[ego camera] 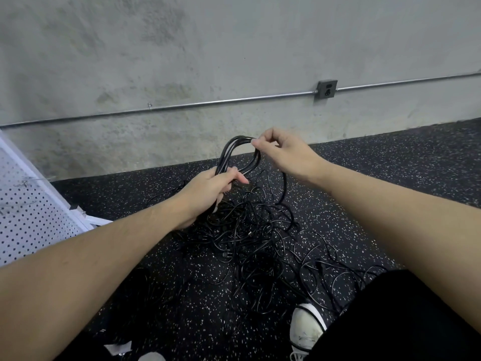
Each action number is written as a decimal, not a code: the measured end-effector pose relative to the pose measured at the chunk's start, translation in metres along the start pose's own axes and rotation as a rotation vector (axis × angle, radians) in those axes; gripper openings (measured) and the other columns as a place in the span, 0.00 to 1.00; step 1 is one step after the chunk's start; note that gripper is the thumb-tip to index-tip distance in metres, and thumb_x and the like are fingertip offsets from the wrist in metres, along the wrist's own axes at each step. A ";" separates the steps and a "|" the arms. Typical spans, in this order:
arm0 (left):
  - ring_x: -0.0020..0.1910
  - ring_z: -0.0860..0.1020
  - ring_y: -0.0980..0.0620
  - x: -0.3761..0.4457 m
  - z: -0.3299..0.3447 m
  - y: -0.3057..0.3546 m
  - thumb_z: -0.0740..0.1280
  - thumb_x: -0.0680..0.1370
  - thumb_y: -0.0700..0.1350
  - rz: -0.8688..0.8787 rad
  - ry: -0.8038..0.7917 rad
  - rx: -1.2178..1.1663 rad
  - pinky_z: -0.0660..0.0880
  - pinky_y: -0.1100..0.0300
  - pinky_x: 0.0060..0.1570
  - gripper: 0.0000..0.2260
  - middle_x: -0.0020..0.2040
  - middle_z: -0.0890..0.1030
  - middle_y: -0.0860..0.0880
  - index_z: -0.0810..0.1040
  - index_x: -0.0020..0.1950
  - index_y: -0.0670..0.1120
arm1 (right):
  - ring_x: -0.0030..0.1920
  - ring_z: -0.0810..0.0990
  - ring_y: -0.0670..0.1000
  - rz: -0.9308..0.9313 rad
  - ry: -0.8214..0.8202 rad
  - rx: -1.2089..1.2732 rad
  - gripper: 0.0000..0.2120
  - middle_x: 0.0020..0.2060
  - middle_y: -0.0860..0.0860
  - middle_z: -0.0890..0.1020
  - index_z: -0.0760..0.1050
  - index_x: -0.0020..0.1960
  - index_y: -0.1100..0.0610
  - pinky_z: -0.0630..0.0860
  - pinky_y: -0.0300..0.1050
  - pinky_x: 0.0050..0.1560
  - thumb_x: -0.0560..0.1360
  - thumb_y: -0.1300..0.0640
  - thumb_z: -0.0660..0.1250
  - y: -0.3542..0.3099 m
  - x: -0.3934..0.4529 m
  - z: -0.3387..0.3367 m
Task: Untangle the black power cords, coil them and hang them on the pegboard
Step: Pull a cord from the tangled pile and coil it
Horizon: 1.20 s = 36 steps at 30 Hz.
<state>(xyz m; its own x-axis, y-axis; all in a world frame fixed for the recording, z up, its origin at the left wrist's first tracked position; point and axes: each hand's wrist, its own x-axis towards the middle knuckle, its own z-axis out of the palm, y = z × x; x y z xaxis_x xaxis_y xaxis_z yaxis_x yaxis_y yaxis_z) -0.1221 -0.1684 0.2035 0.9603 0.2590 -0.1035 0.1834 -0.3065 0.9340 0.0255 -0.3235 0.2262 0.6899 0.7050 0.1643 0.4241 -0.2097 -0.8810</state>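
Note:
A coil of black power cord [229,152] stands up in several loops above the floor. My left hand [210,188] grips the bottom of the loops. My right hand [281,149] pinches the top of the loops between thumb and fingers. Below both hands a tangled heap of black cords [255,235] spreads over the speckled floor, with strands running toward my right leg. The white pegboard [28,212] leans at the left edge, with metal hooks [28,181] on it.
A grey concrete wall [182,61] rises close behind the cords, with a metal conduit [208,104] and an outlet box [326,89]. The black speckled rubber floor [390,178] extends to the right. My white shoe [305,327] is at the bottom.

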 end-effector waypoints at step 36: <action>0.35 0.78 0.55 -0.001 -0.002 0.002 0.60 0.86 0.45 0.094 0.033 -0.228 0.77 0.45 0.63 0.13 0.42 0.83 0.49 0.83 0.63 0.49 | 0.42 0.81 0.52 0.385 -0.196 0.643 0.26 0.39 0.51 0.82 0.75 0.60 0.58 0.80 0.51 0.50 0.85 0.42 0.45 -0.031 0.002 0.052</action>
<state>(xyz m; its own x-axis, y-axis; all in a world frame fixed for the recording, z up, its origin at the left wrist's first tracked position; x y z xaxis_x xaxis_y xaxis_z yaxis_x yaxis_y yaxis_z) -0.1228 -0.1670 0.2058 0.9628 0.2702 -0.0043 0.0374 -0.1174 0.9924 -0.0170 -0.2804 0.2302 0.5775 0.7819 -0.2346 -0.2898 -0.0724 -0.9544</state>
